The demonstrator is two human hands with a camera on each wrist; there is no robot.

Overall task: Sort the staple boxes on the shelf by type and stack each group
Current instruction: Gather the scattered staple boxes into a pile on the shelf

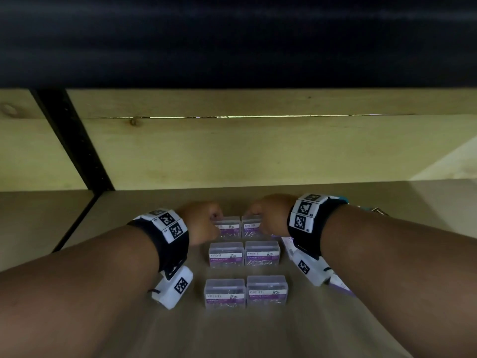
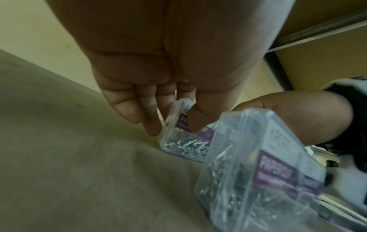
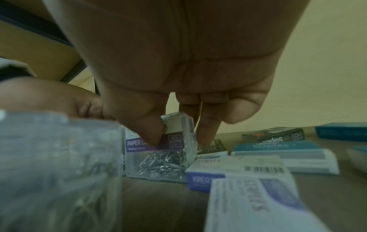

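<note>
Dim wooden shelf, pale plank backing, possibly pine.

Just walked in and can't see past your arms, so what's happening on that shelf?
A person is sorting small boxes on a wooden shelf. Six clear plastic paper clip boxes with purple labels stand in two columns of three. The left hand pinches the far-left clear box, and the right hand pinches the far-right clear box. White and blue cardboard staple boxes lie unsorted to the right.
</note>
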